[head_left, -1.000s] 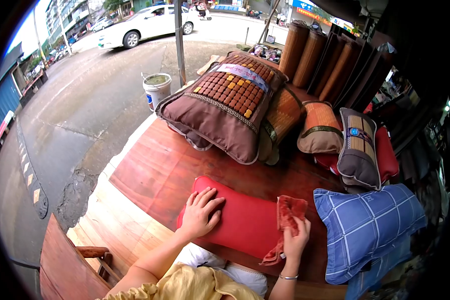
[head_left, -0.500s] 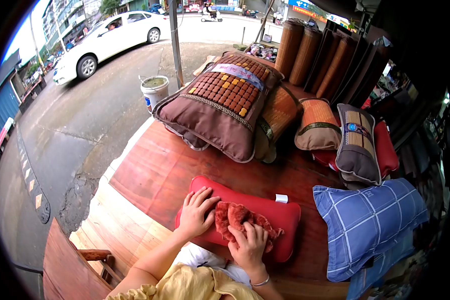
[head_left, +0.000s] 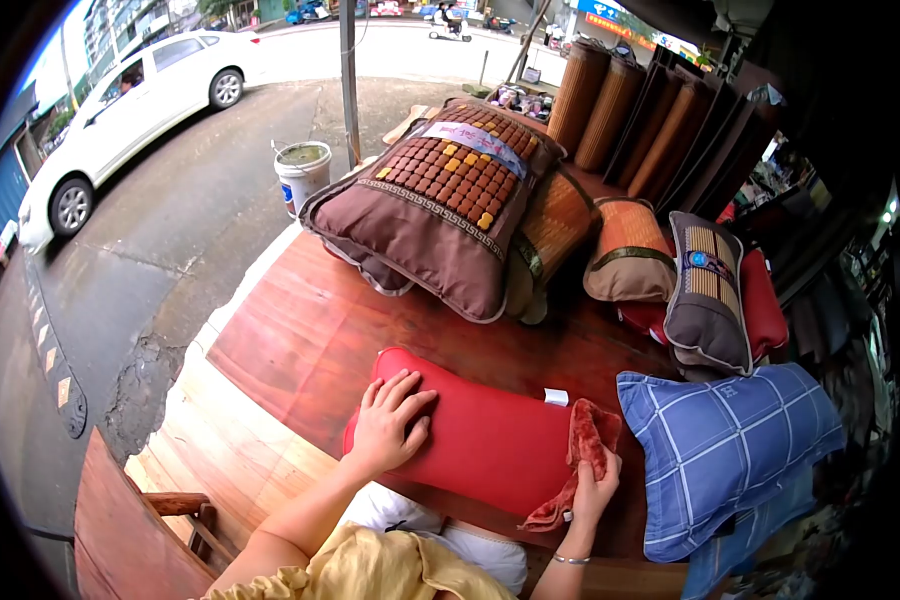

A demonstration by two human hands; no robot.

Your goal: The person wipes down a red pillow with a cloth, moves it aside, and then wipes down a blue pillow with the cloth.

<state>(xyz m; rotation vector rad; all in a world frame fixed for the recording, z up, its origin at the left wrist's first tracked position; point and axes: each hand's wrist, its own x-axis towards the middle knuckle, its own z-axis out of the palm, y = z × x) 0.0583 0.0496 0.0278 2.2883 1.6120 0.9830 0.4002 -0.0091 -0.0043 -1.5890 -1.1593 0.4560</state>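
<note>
A plain red pillow (head_left: 480,430) lies on the reddish wooden table in front of me, with a small white tag at its far edge. My left hand (head_left: 392,422) rests flat on the pillow's left end, fingers apart. My right hand (head_left: 592,490) is at the pillow's right end, its fingers closed on a fuzzy rust-red cloth (head_left: 588,440). The cloth drapes around that end, and part of it hangs toward the near edge. A blue checked pillow (head_left: 735,450) lies just right of my right hand.
Behind the red pillow is a big brown pillow (head_left: 420,220) with a beaded top. Smaller pillows, one with a slatted panel (head_left: 710,290), sit at the right. Rolled mats (head_left: 580,100) stand at the back. A white bucket (head_left: 302,175) and a white car (head_left: 130,115) are on the left.
My right hand has moved right with the cloth, from the pillow's middle to its right end. The left hand stays on the pillow. The car has moved left and nearer.
</note>
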